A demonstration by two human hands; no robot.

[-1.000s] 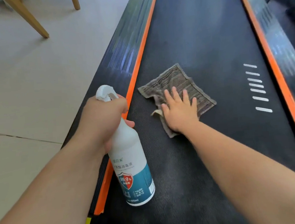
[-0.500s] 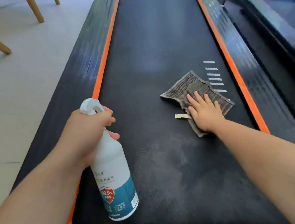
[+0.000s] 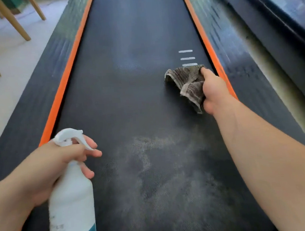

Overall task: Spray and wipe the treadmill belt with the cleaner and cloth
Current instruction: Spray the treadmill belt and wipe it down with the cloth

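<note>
The right hand (image 3: 212,90), flat before, now clutches the cloth (image 3: 185,80), seemingly lifted. The left hand (image 3: 60,164) grips the cleaner bottle (image 3: 71,203); spraying likely follows.

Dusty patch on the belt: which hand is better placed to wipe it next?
Right, probably: the right hand grips the cloth just beyond the dusty patch, while the left hand holds the spray bottle.
</note>
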